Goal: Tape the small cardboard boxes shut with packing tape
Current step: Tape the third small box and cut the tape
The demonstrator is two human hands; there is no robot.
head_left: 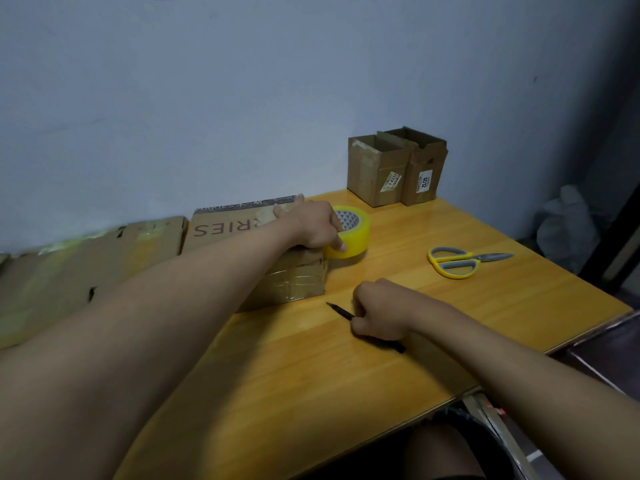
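Observation:
A yellow roll of packing tape (354, 233) stands on the wooden table (311, 358), beside a small cardboard box (294, 282) with clear tape across its side. My left hand (313, 225) reaches over that box and grips the roll, thumb pressed on its face. Nearer to me, my right hand (379, 311) is closed around a thin black pen (341, 311) lying low over the table. Two small open-topped cardboard boxes (396, 168) stand side by side at the far edge by the wall.
Yellow-handled scissors (460, 261) lie on the table to the right. A flat printed carton (225, 226) and flattened cardboard (79, 268) lean by the wall at left. The table's right edge drops off near a dark surface (609, 344).

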